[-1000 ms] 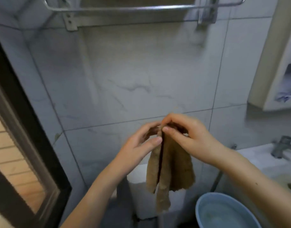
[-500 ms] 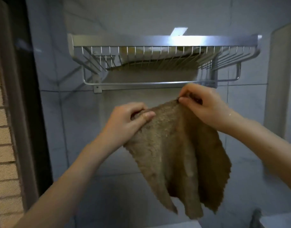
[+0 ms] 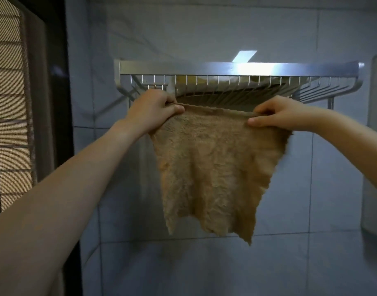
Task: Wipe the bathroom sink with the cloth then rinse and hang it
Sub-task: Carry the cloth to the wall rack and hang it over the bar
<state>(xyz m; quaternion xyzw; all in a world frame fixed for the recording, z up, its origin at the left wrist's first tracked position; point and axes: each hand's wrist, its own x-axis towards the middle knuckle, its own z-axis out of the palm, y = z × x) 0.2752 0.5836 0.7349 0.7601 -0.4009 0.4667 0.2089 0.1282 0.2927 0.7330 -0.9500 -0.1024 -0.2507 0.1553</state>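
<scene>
1. The cloth (image 3: 213,167) is spread flat and held up in front of the wall rack (image 3: 238,69), its top hem stretched between the two hands and its lower corners hanging free against the tiled wall (image 3: 204,35).
2. The left hand (image 3: 155,107) has its grip clenched on the top left corner, thumb over the hem; the right hand (image 3: 277,116) pinches the top right corner, thumb below and fingers above the edge.
3. The step in hand looks like the hanging — the last part of the task. To do it well, keep the hem taut and level, lift it over the rack's rail rather than bunching it on the wire basket, and let roughly equal lengths fall on each side so it does not slide off.
4. The rail itself is hidden behind the hands and cloth — its exact place cannot be told, so the hem is best guided by feel.
5. Let go of one corner at a time, and only once the cloth's weight rests on the bar.
6. No surface shows here; the sink is out of view.
7. The room is dim, walled in pale grey tile, with a dark door frame (image 3: 61,82) at the left and something yellowish lying in the rack's basket.
</scene>
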